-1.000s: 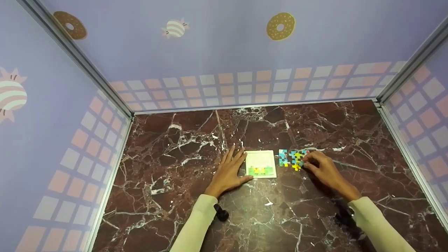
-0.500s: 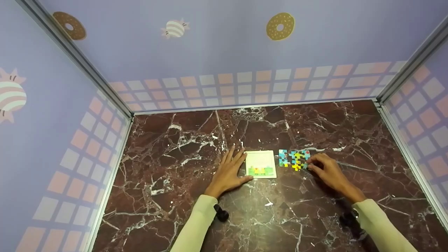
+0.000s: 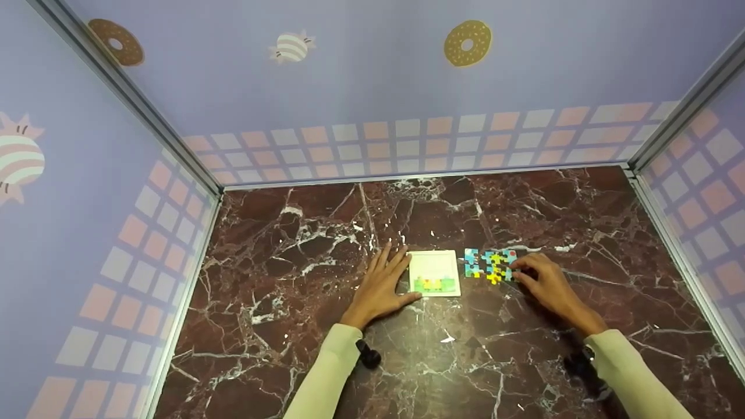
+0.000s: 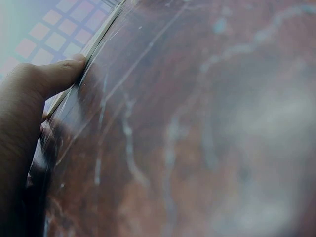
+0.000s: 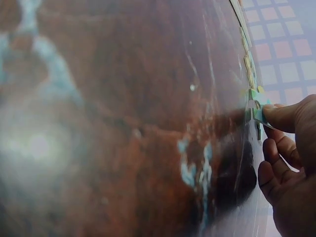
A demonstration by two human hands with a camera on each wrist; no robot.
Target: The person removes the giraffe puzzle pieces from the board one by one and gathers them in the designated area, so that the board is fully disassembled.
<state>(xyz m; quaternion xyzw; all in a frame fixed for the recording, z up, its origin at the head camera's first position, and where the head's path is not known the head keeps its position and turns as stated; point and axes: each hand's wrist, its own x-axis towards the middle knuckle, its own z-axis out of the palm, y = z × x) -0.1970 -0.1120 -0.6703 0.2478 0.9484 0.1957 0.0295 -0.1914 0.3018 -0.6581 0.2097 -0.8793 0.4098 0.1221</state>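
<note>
Fingers spread, the left hand (image 3: 377, 292) rests against the left side of the tray (image 3: 433, 265); the right hand (image 3: 544, 282) pinches a piece (image 5: 257, 104) at the right edge of the other pieces (image 3: 495, 260), on the table (image 3: 279, 326) just right of the tray. Beyond stands a wall (image 3: 372, 75).

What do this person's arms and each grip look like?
The left sleeve and right sleeve are long and pale cream. A rounded black object sits by the left cuff, a dark one by the right. The left grip and right grip are ungloved.
</note>
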